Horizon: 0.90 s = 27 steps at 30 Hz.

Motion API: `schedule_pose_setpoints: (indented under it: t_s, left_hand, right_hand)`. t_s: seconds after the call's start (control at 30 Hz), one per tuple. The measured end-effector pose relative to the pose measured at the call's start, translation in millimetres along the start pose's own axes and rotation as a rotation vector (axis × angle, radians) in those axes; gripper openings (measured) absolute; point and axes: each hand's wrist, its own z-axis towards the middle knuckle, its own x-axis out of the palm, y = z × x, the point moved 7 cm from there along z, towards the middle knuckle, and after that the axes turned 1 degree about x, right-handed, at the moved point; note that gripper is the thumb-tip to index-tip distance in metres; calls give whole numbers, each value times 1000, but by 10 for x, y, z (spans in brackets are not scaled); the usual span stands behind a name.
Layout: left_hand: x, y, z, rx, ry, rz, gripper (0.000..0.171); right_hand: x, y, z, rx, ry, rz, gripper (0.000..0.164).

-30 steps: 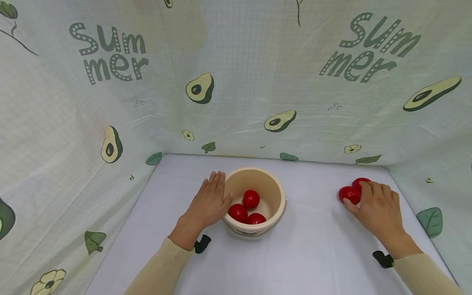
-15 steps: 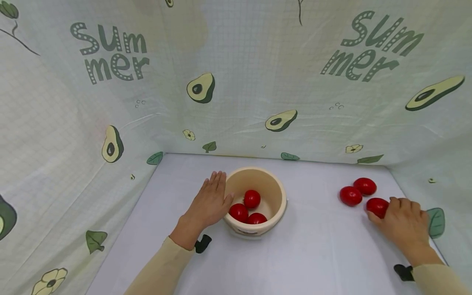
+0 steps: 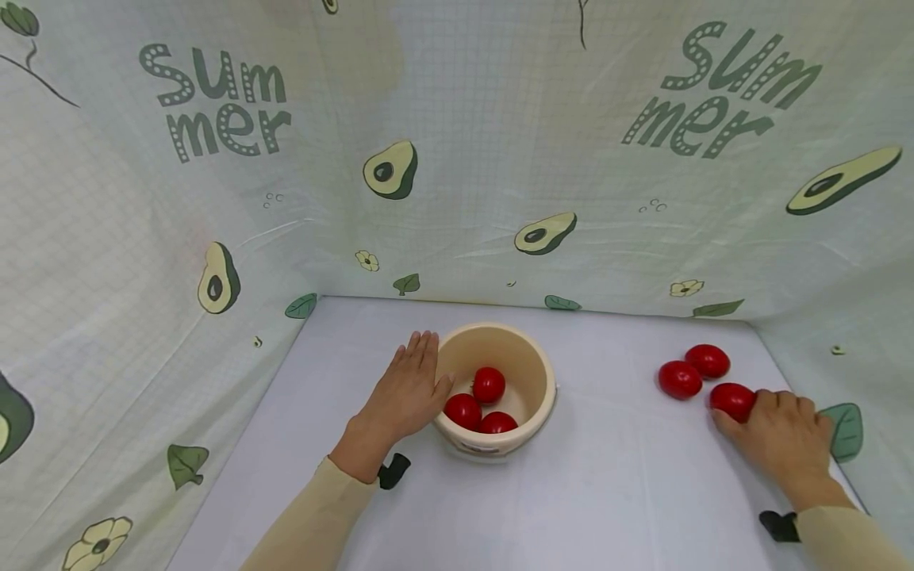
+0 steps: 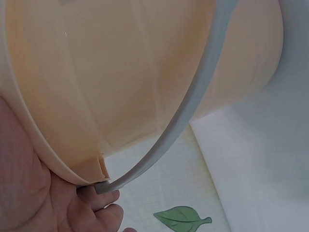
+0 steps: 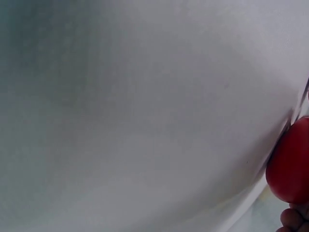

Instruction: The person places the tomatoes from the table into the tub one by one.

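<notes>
A cream bucket stands mid-table with a few tomatoes inside. My left hand rests against its left rim, fingers extended. In the left wrist view that palm lies along the bucket's rim, with fingertips by the end of the grey handle. On the right, my right hand holds a tomato between thumb and fingers, low over the table. The right wrist view catches this tomato at its right edge, fingertips beneath it.
Two more tomatoes, one nearer and one farther back, lie just left of and behind the held one. A cloth printed with avocados hangs behind and along both sides of the white table.
My right hand has moved right and toward me from the two back tomatoes, bringing a third tomato into sight in its grasp. The left hand and bucket keep their places.
</notes>
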Motion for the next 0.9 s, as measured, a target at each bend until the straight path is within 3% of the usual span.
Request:
schedule_pose_setpoints:
  t_s: [0.2, 0.43, 0.7, 0.9]
  left_hand:
    - [6, 3, 0, -4, 5, -8, 76]
    - [7, 18, 2, -12, 4, 1, 76]
    - [-1, 7, 2, -8, 18, 9, 76]
    - [-2, 7, 8, -9, 15, 27, 76]
  right_hand:
    - [-51, 25, 15, 2, -32, 14, 89]
    - [-292, 170, 22, -50, -141, 41, 85]
    - [-647, 529, -16, -140, -282, 93, 85]
    - [-936, 908, -85, -255, -432, 164, 81]
